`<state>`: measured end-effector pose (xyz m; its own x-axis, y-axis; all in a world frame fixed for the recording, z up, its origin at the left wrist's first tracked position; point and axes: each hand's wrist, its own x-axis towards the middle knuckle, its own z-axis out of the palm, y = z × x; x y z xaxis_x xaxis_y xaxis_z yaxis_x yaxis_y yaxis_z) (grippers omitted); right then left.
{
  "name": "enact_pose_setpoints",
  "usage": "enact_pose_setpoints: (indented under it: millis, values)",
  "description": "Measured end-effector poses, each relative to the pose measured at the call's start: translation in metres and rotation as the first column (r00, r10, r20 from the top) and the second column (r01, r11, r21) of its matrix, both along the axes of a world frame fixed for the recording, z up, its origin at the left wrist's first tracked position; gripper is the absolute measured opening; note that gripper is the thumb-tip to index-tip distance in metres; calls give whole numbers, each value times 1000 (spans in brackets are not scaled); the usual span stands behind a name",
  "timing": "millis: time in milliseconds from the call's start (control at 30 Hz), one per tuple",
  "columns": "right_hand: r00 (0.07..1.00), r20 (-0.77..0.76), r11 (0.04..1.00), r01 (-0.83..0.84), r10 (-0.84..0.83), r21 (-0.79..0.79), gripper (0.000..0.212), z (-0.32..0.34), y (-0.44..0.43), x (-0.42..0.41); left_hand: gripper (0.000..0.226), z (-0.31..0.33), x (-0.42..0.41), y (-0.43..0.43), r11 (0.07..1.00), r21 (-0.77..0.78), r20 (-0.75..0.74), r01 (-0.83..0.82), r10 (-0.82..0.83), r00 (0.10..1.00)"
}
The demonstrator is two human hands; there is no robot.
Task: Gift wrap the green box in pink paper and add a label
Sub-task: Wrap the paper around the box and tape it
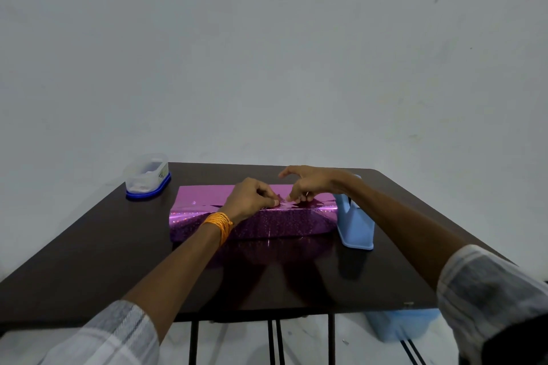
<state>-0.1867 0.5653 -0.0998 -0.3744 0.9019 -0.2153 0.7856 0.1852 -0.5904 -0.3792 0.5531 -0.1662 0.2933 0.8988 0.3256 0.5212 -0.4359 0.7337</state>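
The box [267, 224] lies in the middle of the dark table, fully covered in shiny pink paper; none of its green shows. My left hand [252, 200] rests on the box's top near edge, its curled fingers pressing the paper seam down. My right hand [308, 182] is just to its right over the same seam, thumb and fingertips pinching at the paper or a small piece of tape there; which one I cannot tell. No label is in view.
A light blue tape dispenser [354, 224] stands right beside the box's right end, under my right forearm. A clear plastic container with a blue base [147, 178] sits at the table's [89, 261] far left corner. A blue tub [400, 324] is on the floor, lower right.
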Motion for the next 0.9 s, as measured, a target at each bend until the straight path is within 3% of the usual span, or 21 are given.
enact_pose_setpoints:
  millis: [233,400,500,667,733,800,900]
  values:
    - [992,130,997,-11,1,75,74,-3,3,-6,6,-1,0,2,1000,3,-11,-6,6,1000]
    - [972,226,998,62,-67,32,80,0,11,-4,8,-1,-1,1,1000,-2,-5,10,-10,1000]
    - [937,305,980,130,-171,152,76,1,14,10,9,-1,-1,1,1000,-3,-4,18,-18,1000]
    - [916,303,934,163,-262,317,65,-3,9,23,9,-1,-1,1,1000,-5,-2,24,-24,1000]
    - [934,231,894,157,-272,419,66,-3,6,18,8,-1,-1,0,1000,4,-6,18,-18,1000]
    - [958,152,892,160,-244,424,71,-7,2,13,7,0,-1,0,1000,8,-6,10,-10,1000]
    - [955,169,917,172,-245,361,76,-19,-5,15,10,1,-1,-1,1000,-1,-11,13,-13,1000]
